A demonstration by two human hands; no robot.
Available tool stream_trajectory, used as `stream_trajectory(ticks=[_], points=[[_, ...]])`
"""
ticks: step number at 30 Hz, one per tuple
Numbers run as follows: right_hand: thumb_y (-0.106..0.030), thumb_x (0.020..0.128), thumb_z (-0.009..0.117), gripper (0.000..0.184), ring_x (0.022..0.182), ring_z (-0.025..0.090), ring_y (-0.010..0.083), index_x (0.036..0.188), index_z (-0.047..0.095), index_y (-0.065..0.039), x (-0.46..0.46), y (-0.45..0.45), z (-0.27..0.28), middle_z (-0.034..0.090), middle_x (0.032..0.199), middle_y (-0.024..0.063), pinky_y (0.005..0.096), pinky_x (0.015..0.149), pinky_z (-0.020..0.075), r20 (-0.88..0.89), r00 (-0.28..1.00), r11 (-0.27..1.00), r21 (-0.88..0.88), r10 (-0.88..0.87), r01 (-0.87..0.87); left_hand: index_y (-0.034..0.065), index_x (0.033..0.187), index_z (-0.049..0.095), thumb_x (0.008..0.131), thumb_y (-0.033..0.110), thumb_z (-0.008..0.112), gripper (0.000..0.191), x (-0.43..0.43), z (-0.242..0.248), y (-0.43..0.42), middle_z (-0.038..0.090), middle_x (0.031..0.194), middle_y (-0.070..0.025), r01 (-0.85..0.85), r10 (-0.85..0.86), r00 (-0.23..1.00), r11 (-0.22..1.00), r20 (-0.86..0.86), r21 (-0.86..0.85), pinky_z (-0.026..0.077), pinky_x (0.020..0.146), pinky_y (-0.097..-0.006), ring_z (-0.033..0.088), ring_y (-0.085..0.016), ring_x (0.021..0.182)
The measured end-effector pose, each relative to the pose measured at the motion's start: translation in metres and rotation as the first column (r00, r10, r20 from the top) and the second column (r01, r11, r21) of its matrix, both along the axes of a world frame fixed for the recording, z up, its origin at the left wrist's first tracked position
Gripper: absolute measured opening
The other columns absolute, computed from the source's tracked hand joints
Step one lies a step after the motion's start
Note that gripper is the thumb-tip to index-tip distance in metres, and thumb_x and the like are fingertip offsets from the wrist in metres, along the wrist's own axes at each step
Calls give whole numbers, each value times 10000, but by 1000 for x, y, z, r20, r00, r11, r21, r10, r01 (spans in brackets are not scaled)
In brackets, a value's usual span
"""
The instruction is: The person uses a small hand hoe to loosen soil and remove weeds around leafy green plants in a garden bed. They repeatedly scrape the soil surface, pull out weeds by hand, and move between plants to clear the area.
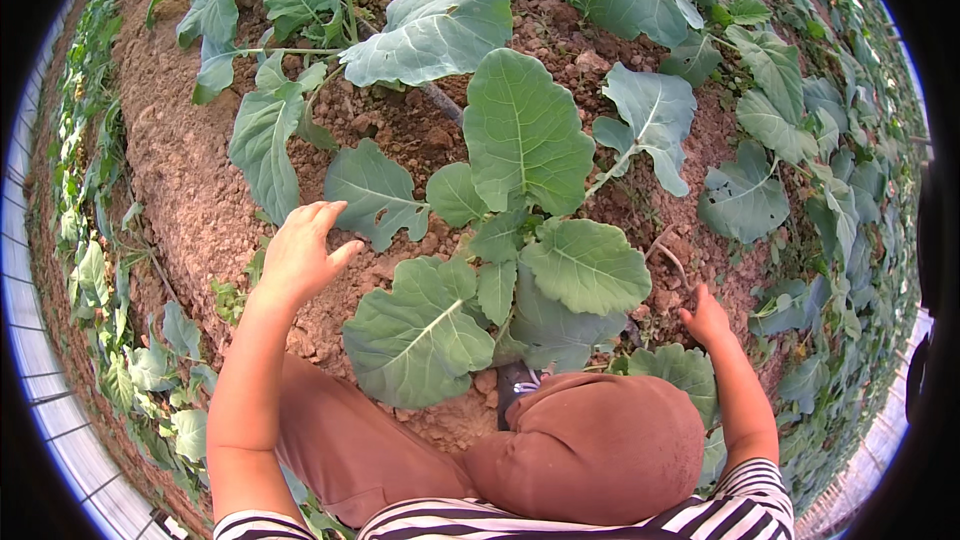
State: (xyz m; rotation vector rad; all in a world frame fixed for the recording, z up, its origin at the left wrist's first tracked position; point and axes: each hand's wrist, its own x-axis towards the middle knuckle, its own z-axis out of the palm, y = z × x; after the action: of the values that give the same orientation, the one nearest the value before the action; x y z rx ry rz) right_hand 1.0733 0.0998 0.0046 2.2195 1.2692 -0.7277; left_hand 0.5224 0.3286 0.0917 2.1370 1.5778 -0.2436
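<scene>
Before me grows a leafy brassica plant [499, 232] with broad green leaves, rooted in reddish-brown soil [180, 157]. My left hand [304, 251] hovers at the plant's left side, thumb apart from the fingers, holding nothing. Its fingertips are close to a lobed leaf [375, 191] with holes in it; whether they touch is unclear. On the plant's right, low over the soil, my right hand [706, 319] grips the near end of a thin, curved brown stick-like thing [673, 255]. The picture does not settle whether that is a twig or a tool. Large leaves hide the stem's base.
My bent knee in brown trousers [592, 450] and a dark shoe [511, 390] are close below the plant. A dark hose-like line [442, 103] runs on the soil beyond it. More brassica plants [780, 127] crowd the right; another leafy row [90, 270] lines the left.
</scene>
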Motion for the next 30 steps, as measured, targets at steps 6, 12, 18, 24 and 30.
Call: stream_trajectory(ticks=[6,12,18,24,30], points=[[-219,747,664,345,907,545,368,953,437,-60,31,-15,-28,571,900,166,467,744,437,79,965,944,201,252,-263,72,1266,476,801,361,626,567,-27,-55,-16,407,1324,-194,-105,131,985,972,-114,210,306,1034,-451,337,-357,1260],[-157,723,689,433,935,535,330,1101,486,-93,21,-27,-35,534,1014,122,421,745,485,68,968,910,328,243,-252,52,1275,451,831,390,581,573,-53,-109,-44,313,1379,-197,-376,440,884,871,-161,317,251,1057,-471,279,-367,1283],[-111,775,598,212,792,548,379,944,474,-75,28,-12,5,544,837,152,427,675,461,-131,980,921,379,148,-88,116,1386,329,863,441,503,640,-53,-116,-54,169,1472,-183,-497,572,758,817,-313,291,108,1109,-471,123,-346,1369],[-69,870,548,112,504,419,83,979,531,-52,16,34,129,497,632,-7,260,472,370,-424,905,885,406,-39,228,192,1416,303,873,526,406,646,-42,-109,-59,168,1483,-161,-362,420,772,908,-477,212,69,1106,-481,120,-303,1379],[-120,917,474,223,456,454,99,1128,506,-52,-63,156,195,460,632,2,232,407,386,-774,597,821,192,-209,537,193,1376,372,815,515,507,661,-45,-110,-59,191,1466,-165,-352,432,804,899,-409,259,93,1104,-491,168,-281,1364]])
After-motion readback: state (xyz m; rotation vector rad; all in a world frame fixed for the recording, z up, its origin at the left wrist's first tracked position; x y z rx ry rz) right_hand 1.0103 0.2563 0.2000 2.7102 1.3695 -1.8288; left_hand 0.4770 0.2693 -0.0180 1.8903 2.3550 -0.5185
